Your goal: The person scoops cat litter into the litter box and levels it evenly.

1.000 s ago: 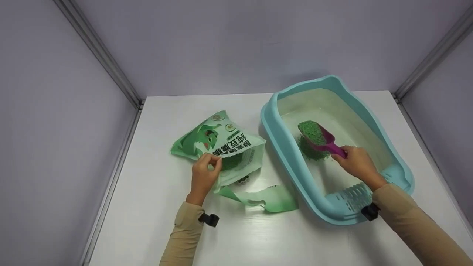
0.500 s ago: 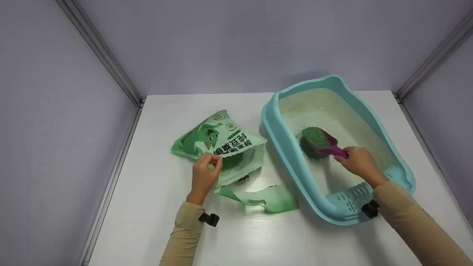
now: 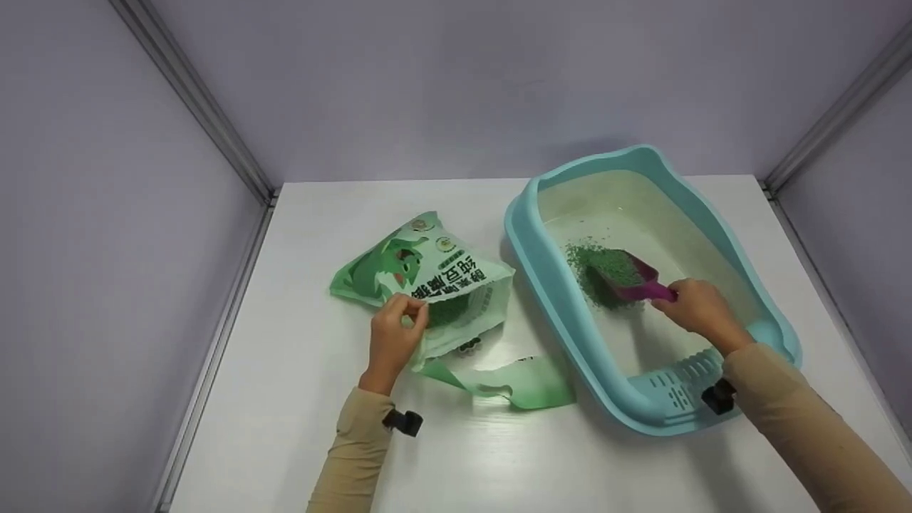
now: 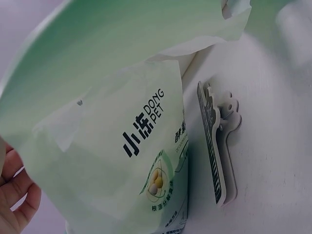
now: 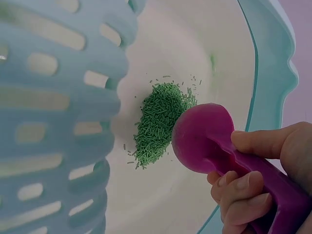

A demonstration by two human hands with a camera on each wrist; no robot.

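Observation:
Inside a light-blue litter box [image 3: 552, 285], my right hand [image 3: 702, 310] grips the handle of a purple scoop [image 3: 648, 287]. Green pellets lie in the scoop and in a pile [image 3: 584, 263] on the box floor by its lip. In the right wrist view the scoop [image 5: 207, 134] is tipped low over the pile [image 5: 158, 119], its underside towards the camera. At the left, my left hand [image 3: 393, 342] pinches the torn edge of a green cat litter bag [image 3: 420, 263], whose mouth gapes with pellets inside. The left wrist view shows that bag [image 4: 117, 136] close up.
A torn green strip [image 3: 531, 385] lies between bag and box. Beside the bag is a sealing clip [image 4: 217, 146], mostly hidden under it in the head view. The box's slotted step [image 5: 44, 117] is near my right wrist. A wall [image 3: 463, 92] stands behind the white table.
The scoop has lowered and drawn slightly towards the right. Pellets have slid out, and the pile has spread to the left of it. My left hand and the bag have stayed put.

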